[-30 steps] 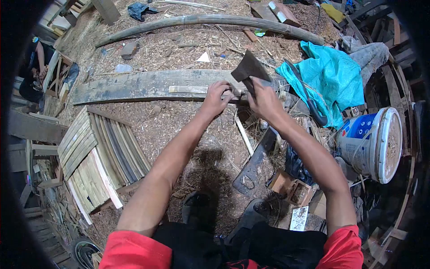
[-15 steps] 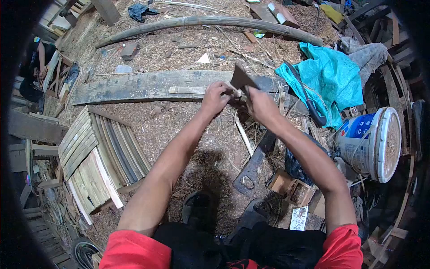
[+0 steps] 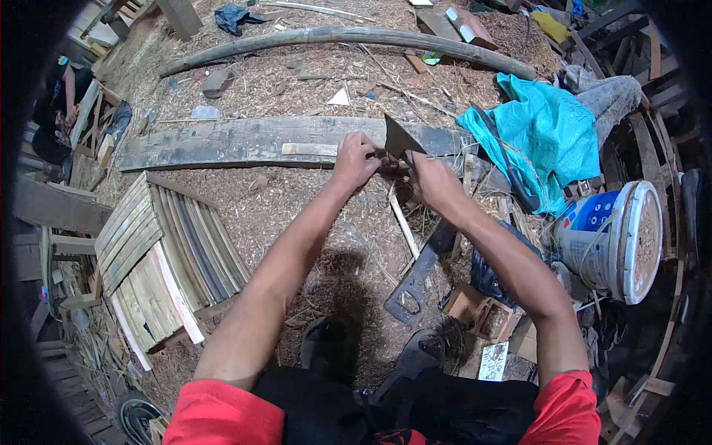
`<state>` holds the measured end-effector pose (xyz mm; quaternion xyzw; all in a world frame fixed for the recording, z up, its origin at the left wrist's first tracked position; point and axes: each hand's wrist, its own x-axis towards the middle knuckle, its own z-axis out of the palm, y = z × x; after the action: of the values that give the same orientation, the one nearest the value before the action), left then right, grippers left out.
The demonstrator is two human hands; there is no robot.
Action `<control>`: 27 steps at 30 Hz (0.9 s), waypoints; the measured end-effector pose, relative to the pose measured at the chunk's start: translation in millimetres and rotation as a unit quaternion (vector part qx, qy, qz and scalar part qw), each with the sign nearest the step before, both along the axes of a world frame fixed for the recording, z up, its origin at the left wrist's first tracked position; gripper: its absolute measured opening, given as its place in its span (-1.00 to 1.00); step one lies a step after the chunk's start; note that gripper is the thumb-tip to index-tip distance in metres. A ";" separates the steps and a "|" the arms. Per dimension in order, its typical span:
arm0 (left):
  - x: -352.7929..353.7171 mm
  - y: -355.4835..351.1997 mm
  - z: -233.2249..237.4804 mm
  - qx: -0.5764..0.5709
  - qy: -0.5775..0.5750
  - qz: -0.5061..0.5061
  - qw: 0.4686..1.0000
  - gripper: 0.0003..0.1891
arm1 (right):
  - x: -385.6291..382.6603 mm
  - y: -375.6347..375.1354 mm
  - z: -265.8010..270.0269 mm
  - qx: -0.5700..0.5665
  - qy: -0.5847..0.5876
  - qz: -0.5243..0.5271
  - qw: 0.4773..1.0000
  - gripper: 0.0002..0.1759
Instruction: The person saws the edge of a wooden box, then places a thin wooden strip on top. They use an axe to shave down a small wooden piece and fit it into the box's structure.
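My right hand (image 3: 434, 182) is closed around the handle of a cleaver-like chopper (image 3: 400, 139), its broad dark blade angled up and to the left. Just left of it, my left hand (image 3: 355, 159) is closed, thumb and fingers pinching a small piece of wood (image 3: 383, 156) that is mostly hidden. Both hands are over the near edge of a long weathered plank (image 3: 222, 141) on the ground. A short pale wooden strip (image 3: 308, 149) lies on the plank beside my left hand.
A slatted wooden box (image 3: 174, 259) stands at left. On the right are a handsaw (image 3: 415, 285), a turquoise sheet (image 3: 552, 141), a white bucket (image 3: 608, 241) and small open boxes (image 3: 486, 315). A curved pole (image 3: 348, 35) lies beyond the plank. Another person (image 3: 63, 107) is at far left.
The chopper's blade has tilted and dropped slightly, its edge turning more to the right. My right hand has lowered a little, while my left hand stays almost in place.
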<state>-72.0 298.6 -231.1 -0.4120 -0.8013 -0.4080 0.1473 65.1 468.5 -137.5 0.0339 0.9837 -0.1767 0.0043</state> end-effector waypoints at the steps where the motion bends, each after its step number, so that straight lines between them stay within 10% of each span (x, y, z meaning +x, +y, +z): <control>1: 0.1 -0.1 -1.1 -0.002 0.003 -0.002 1.000 -0.78 | 1.0 -2.9 11.0 0.004 -0.010 -0.009 1.000 -0.57; 9: -0.5 2.4 -2.7 0.016 -0.017 0.004 1.000 -0.81 | 10.3 -9.2 4.6 -0.049 0.211 0.056 0.975 -0.50; 13: 3.0 -0.6 3.1 -0.005 -0.037 -0.008 0.999 -0.82 | 7.4 -1.7 4.5 -0.041 -0.016 -0.036 0.998 -0.42; 20: 1.8 2.2 2.5 0.004 -0.034 -0.005 0.999 -0.85 | 12.3 -6.8 15.4 -0.044 0.195 0.034 0.979 -0.43; 27: 1.4 -1.0 1.9 -0.007 -0.035 -0.014 0.999 -0.83 | -1.4 -4.7 24.7 -0.024 0.021 -0.020 0.999 -0.60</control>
<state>-70.6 297.5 -229.2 -0.4098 -0.8030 -0.4183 0.1106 63.8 463.8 -112.8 0.0497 0.9782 -0.2009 -0.0192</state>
